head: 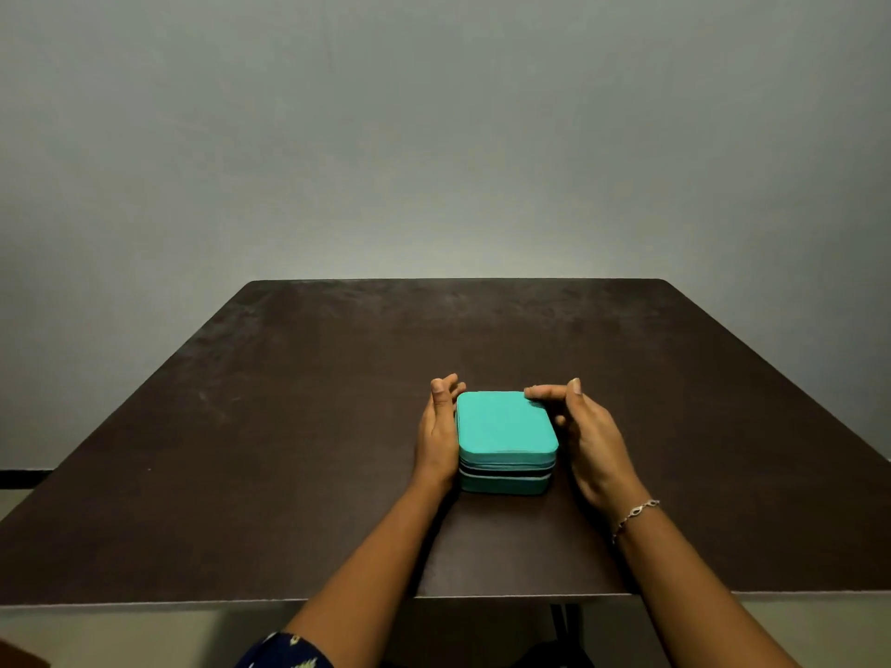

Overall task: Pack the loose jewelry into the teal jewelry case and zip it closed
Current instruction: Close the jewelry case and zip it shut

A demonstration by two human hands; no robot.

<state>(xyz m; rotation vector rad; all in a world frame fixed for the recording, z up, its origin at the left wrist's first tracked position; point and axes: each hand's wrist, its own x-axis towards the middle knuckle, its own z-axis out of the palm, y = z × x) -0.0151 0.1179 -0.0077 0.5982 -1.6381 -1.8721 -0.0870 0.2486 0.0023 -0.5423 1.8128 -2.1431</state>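
the left hand (438, 429) lay along the left side of the teal jewelry case (504, 424). its grip was apart, the palm against the case wall and the fingers nearly straight, their tips bent a little round the far left corner. the right hand (590, 441) stood at the case's right side, its grip also apart and clamped on nothing. its forefinger (542, 392) stretched leftward over the lid's far right corner, with the thumb raised beside it. whether its lower, curled fingers touched the case wall could not be told. the case lay flat with its lid down, a dark zip band running round its middle. it sat on the dark brown table (289, 426), between the two hands and nearer the front edge. a thin silver bracelet (634, 514) circled the right wrist, and a dark blue patterned sleeve (289, 654) showed at the left elbow. a plain grey wall (434, 137) rose behind the table.
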